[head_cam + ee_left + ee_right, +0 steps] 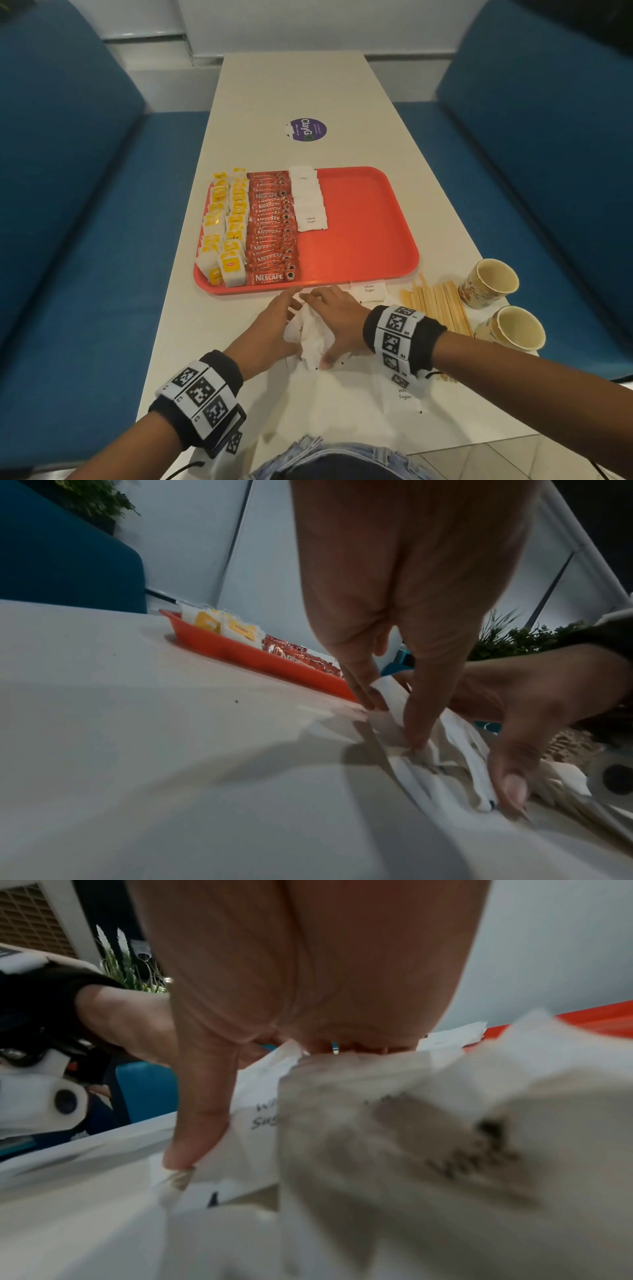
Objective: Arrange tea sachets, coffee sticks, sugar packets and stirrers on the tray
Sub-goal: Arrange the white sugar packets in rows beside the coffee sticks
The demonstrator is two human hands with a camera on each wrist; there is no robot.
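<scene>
A red tray (363,222) holds yellow tea sachets (226,226) on its left, then red coffee sticks (272,226), then a column of white sugar packets (308,202). In front of the tray, a loose bundle of sugar packets (310,334) stands on edge on the table. My left hand (274,322) and right hand (335,318) hold it between them. In the left wrist view, the left hand (390,723) pinches the packets (455,772). The right thumb (192,1137) curls against the packets (394,1137). Wooden stirrers (438,308) lie to the right.
Two paper cups (489,282) (513,330) stand right of the stirrers near the table edge. Single sugar packets lie at the tray's front rim (369,290) and under my right forearm (404,394). A purple sticker (306,129) marks the far table. Blue benches flank both sides.
</scene>
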